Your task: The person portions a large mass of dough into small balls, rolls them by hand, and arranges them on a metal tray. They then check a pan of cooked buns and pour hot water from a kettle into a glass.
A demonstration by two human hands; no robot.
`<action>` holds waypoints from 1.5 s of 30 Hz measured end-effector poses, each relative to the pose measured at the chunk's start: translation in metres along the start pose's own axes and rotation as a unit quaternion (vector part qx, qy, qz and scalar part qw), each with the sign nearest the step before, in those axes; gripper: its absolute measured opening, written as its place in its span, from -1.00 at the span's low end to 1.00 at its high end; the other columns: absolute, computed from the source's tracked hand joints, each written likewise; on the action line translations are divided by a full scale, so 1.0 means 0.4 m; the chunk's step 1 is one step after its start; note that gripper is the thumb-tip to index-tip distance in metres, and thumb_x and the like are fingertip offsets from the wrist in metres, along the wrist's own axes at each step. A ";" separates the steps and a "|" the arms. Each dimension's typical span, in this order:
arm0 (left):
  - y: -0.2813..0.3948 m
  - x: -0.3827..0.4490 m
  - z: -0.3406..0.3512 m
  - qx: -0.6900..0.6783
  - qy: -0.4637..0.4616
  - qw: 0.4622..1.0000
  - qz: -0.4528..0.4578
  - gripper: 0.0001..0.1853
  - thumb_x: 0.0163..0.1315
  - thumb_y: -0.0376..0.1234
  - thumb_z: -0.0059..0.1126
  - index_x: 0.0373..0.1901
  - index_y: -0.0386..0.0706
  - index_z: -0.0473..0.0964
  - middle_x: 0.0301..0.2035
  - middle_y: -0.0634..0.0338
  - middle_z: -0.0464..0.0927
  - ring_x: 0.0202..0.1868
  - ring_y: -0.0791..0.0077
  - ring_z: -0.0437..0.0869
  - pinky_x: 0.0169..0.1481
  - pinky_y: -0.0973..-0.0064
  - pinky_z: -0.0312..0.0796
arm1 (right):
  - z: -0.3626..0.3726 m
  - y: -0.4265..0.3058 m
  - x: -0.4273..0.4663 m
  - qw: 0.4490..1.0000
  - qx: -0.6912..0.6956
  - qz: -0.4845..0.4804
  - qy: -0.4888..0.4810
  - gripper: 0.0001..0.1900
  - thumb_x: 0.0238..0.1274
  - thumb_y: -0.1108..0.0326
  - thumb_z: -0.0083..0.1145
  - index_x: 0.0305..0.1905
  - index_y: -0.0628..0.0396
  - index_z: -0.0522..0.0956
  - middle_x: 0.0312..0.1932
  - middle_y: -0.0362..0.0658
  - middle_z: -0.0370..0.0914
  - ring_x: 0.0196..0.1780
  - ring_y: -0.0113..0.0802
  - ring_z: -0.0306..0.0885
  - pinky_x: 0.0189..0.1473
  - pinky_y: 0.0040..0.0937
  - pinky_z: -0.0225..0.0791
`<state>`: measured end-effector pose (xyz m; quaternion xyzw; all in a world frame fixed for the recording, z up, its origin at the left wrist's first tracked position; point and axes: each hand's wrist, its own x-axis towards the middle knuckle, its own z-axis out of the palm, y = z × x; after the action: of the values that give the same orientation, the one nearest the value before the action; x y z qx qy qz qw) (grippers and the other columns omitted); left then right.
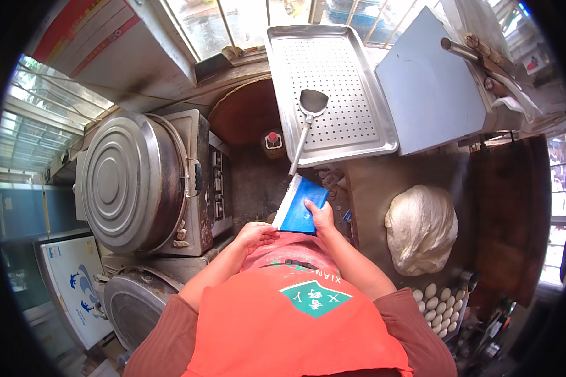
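My right hand (323, 218) grips a blue scraper (305, 202), with the thumb lying across its flat face. Whitish residue, perhaps dough, coats the long left edge of the blade. At the lower left corner my left hand (257, 234) pinches that edge between its fingertips; whether a bit of residue is also between them is too small to tell. The scraper is in front of the apron (287, 325) at waist height. Just beyond its far end is the handle of a metal turner (313, 103), whose head rests on a perforated steel tray (389, 143).
A big lump of dough (421, 231) lies on the worktop (368, 198) to the right, with several pale oval pieces (438, 306) in rows nearer me. At left stand a large lidded round pan (122, 184) and another (137, 301). A red-capped jug (273, 143) stands ahead.
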<state>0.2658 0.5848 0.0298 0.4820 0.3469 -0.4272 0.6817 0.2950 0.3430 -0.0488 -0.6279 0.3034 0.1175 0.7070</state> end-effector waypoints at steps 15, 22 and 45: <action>0.094 0.075 -0.093 -0.060 0.023 0.995 0.076 -0.76 0.33 -0.33 0.24 -0.08 -0.29 0.63 -0.18 0.07 0.72 -0.16 0.33 0.75 0.06 0.29 0.57 | 0.137 -0.159 -0.097 0.974 -0.034 0.088 -0.207 -0.52 0.13 0.27 0.47 0.08 0.28 0.54 -0.09 -0.06 0.67 -0.14 -0.35 0.67 -0.05 -0.30 0.58; 0.185 0.221 -0.132 -0.060 0.126 0.980 0.139 -0.76 0.31 -0.21 0.33 -0.31 -0.22 0.69 -0.35 0.14 0.74 -0.37 0.39 0.77 -0.26 0.43 0.62 | 0.170 -0.189 -0.176 0.965 -0.090 0.106 -0.221 -0.51 0.16 0.24 0.46 0.09 0.26 0.51 -0.08 -0.08 0.65 -0.12 -0.38 0.65 -0.02 -0.33 0.56; 0.071 0.335 -0.399 0.585 0.319 0.745 0.033 -0.36 0.38 -0.12 0.14 0.44 -0.10 0.23 0.46 -0.07 0.17 0.38 0.07 0.43 0.24 0.07 0.49 | 0.057 -0.146 -0.195 0.740 0.396 0.384 -0.386 -0.55 0.54 0.05 -0.04 0.13 0.29 0.49 -0.53 -0.23 0.35 -0.67 -0.51 0.30 -0.65 -0.55 0.15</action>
<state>0.3347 0.7087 -0.1255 0.9055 0.2106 -0.3450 0.1292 0.2718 0.3708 0.0448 -0.0227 0.2393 0.4801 0.8437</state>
